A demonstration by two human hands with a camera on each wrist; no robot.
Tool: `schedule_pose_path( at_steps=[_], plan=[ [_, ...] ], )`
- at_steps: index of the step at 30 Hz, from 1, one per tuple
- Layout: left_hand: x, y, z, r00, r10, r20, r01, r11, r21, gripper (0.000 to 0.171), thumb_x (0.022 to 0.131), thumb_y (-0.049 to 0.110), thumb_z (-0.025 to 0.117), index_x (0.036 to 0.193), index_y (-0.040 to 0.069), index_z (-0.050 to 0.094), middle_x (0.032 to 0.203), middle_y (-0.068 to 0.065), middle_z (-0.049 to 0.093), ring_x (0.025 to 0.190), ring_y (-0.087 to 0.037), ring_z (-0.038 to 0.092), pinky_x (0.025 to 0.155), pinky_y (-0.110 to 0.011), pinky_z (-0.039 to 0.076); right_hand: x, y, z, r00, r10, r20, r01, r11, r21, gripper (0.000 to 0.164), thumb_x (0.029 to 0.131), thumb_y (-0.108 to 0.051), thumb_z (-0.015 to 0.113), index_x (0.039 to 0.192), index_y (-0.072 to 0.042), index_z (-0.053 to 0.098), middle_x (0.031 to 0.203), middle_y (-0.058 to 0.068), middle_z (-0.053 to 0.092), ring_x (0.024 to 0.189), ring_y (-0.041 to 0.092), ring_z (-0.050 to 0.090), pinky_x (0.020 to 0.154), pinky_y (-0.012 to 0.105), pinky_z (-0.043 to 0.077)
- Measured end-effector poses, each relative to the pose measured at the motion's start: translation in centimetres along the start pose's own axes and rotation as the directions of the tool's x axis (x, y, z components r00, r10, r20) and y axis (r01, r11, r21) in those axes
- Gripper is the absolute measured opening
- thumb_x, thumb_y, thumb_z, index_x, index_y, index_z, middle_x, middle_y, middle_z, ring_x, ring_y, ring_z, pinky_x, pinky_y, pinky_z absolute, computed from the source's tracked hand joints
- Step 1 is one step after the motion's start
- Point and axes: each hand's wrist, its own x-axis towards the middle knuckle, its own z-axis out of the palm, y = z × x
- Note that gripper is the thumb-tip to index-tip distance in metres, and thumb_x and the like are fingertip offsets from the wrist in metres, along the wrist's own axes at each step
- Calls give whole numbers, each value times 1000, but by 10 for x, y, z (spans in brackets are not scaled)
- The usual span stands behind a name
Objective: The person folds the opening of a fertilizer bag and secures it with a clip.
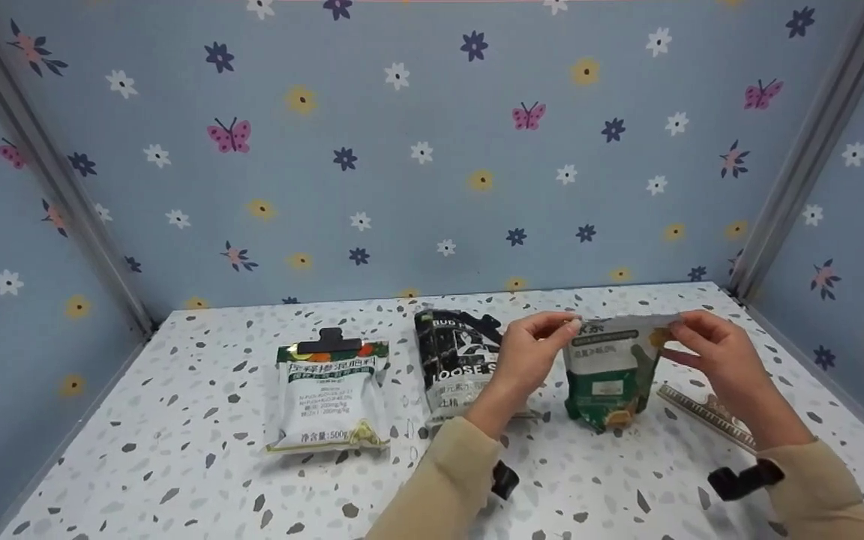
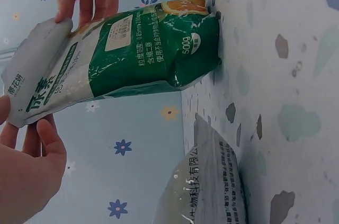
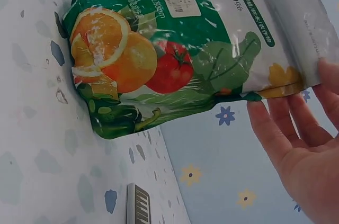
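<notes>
A green and white fertilizer bag stands upright on the table, its printed front toward me. My left hand pinches the bag's top left corner between thumb and fingers. At the opposite top corner my right hand pinches the edge in the same way. The top edge is stretched between both hands, and the upper strip of the bag looks folded over in the left wrist view. Oranges, a tomato and a green pepper are printed on the bag's side, as the right wrist view shows.
A white bag with a black binder clip on top lies at the left. Partly behind my left arm is a black and grey bag, also clipped. A flat strip with a piano-key pattern lies beside my right forearm.
</notes>
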Motion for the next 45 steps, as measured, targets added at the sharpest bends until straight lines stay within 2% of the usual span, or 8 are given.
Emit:
schedule_pose_path(
  at_steps=[10,16,19,22,25,28,34,45],
  plan=[
    [-2,-3,0,1000,-10,23,9,1000,23,23,95,7,67,112,21,76,106,8,66,95,-11,58,71,-30,44,-2,0,-6,998,-17,57,12,996,84,29,106,-11,48,121,10,61,119,3,59,106,14,63,87,30,55],
    [-4,-5,-1,1000,22,-17,-21,998,66,17,94,9,70,107,19,77,100,8,68,91,-9,60,70,-28,45,-1,-3,6,998,-39,-59,29,986,-162,33,104,-22,55,120,6,63,113,0,62,103,8,61,88,21,51],
    [-5,-6,-1,998,52,-31,-48,994,100,15,93,11,72,103,20,78,96,7,69,87,-8,61,68,-27,45,-2,-9,18,983,-115,-140,44,902,-429,34,103,-27,58,121,1,64,114,0,62,105,6,58,89,16,47],
    [-6,-7,0,997,68,-34,-64,991,117,15,92,11,72,101,21,79,92,7,69,82,-8,61,65,-26,45,-4,-16,30,955,-265,-134,120,758,-642,25,100,-23,63,117,-5,68,114,3,64,108,13,56,92,20,44],
    [-7,-6,3,996,87,-38,-81,989,124,15,92,9,73,100,20,79,89,8,69,80,-7,61,64,-25,46,-1,-23,44,915,-403,-20,258,622,-739,18,94,-11,71,111,-5,71,110,9,67,107,25,58,95,39,47],
    [-6,-5,3,991,121,-52,-112,983,142,14,91,9,74,98,19,80,87,9,70,80,-6,62,65,-24,48,7,-27,59,899,-419,130,362,540,-760,22,89,-6,76,110,-7,71,110,9,67,106,29,58,87,53,49],
    [-5,-4,2,983,175,-51,-162,966,204,14,90,12,75,102,19,79,87,13,69,82,-3,62,67,-24,52,22,-28,77,903,-323,282,414,489,-768,23,84,-1,79,104,-8,69,102,7,63,98,26,58,81,47,52],
    [-7,-4,1,984,177,-30,-166,962,216,15,91,13,75,101,23,79,88,11,70,82,-3,62,66,-24,50,26,-19,64,921,-308,241,368,478,-798,14,86,-13,79,90,-12,66,90,3,58,81,18,55,68,41,50]
  ],
)
